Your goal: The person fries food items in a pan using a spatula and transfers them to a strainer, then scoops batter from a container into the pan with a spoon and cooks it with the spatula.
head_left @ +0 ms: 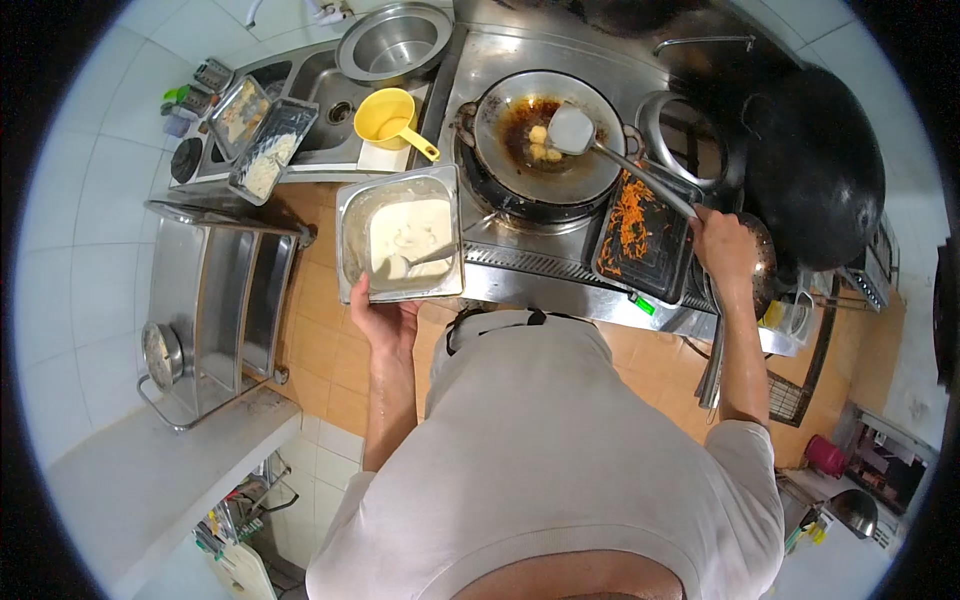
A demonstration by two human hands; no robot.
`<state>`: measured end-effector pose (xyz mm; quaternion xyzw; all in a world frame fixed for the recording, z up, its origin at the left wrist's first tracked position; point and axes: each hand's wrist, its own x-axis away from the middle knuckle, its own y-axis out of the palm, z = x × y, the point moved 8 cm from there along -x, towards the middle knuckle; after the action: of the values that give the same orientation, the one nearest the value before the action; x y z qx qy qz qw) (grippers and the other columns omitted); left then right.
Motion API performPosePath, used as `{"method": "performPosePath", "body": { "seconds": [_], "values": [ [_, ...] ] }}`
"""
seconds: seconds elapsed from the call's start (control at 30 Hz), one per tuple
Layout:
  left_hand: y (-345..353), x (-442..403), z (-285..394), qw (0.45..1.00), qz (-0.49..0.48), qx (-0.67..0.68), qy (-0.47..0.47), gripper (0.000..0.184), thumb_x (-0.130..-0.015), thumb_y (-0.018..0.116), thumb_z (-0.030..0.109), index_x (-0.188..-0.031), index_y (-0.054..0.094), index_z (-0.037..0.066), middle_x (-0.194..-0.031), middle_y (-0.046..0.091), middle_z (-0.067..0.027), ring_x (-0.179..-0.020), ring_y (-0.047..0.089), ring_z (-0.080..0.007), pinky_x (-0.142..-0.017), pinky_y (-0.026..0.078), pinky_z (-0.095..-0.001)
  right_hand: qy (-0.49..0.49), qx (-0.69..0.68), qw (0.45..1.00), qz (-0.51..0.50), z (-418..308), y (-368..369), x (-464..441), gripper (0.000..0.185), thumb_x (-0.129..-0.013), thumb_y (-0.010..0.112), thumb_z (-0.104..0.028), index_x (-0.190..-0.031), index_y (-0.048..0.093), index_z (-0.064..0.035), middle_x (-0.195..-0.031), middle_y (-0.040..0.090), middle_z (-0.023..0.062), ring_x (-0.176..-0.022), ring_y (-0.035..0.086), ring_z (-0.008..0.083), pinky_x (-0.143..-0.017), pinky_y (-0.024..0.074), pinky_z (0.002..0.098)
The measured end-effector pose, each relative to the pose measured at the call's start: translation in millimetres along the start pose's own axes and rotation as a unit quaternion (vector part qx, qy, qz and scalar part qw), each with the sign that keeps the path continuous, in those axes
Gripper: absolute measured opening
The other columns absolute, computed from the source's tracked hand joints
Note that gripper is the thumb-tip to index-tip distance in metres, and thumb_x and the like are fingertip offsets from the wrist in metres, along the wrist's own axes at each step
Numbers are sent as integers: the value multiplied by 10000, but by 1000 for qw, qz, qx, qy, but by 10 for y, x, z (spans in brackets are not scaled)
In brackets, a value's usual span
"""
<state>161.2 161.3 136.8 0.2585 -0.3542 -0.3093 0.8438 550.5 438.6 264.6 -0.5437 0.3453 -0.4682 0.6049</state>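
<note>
My left hand (385, 318) grips the near edge of a square metal container (352, 215) holding pale batter (410, 222) and a spoon (396, 266). Closed round the handle of a long metal spatula (572, 130) is my right hand (722, 240). The spatula's blade is inside the wok (500, 125) on the stove, beside several small golden pieces (545, 144) in dark oil. Under the spatula's handle, a black tray (660, 262) of shredded orange food (630, 215) lies right of the wok.
A yellow dipper (385, 115) and a metal basin (395, 45) stand by the sink (325, 90) at the left. Trays of pale food (268, 165) lie beside it. A large black wok (815, 165) leans at the right. A metal trolley (215, 300) stands lower left.
</note>
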Motion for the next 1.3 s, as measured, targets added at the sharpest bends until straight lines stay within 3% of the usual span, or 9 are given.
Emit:
{"method": "performPosePath", "body": {
  "seconds": [0.47, 0.63, 0.73, 0.97, 1.3],
  "values": [
    [39, 46, 27, 1000, -6, 11, 5, 623, -873, 537, 425, -1312, 465, -11, -1257, 568, -151, -1073, 621, -301, -823, 576, -446, 18, 5, 1000, -8, -112, 102, 41, 318, -946, 545, -334, -1222, 656, -221, -849, 693, 191, -759, 689, 382, -658, 564, 474],
    [41, 67, 36, 1000, 6, 11, 6, 614, -875, 534, 427, -1306, 475, -7, -1262, 567, -152, -1089, 617, -302, -847, 568, -452, 16, 5, 999, 36, -29, 11, 102, 316, -936, 562, -316, -1223, 654, -224, -875, 692, 176, -749, 687, 371, -640, 561, 469],
    [-8, 57, 28, 1000, 14, -18, 6, 727, -838, 545, 482, -1366, 413, 0, -1322, 520, -177, -1144, 584, -343, -885, 547, -490, 18, 6, 998, 66, 21, -30, 110, 309, -930, 569, -311, -1216, 656, -232, -879, 690, 162, -725, 683, 364, -625, 557, 468],
    [41, 58, 42, 1000, 5, -11, 8, 674, -861, 527, 462, -1342, 438, -2, -1283, 550, -167, -1102, 610, -323, -825, 574, -471, -4, 18, 997, 72, 16, 193, 42, 299, -924, 581, -313, -1201, 660, -232, -866, 684, 135, -705, 681, 352, -614, 556, 466],
    [-7, 68, 59, 1000, 14, -17, 18, 688, -848, 540, 474, -1346, 441, 9, -1304, 540, -170, -1133, 596, -339, -842, 571, -494, 27, -5, 998, 55, 154, 318, 134, 297, -938, 566, -292, -1213, 654, -224, -825, 693, 157, -704, 681, 367, -622, 556, 484]
  ]
}}
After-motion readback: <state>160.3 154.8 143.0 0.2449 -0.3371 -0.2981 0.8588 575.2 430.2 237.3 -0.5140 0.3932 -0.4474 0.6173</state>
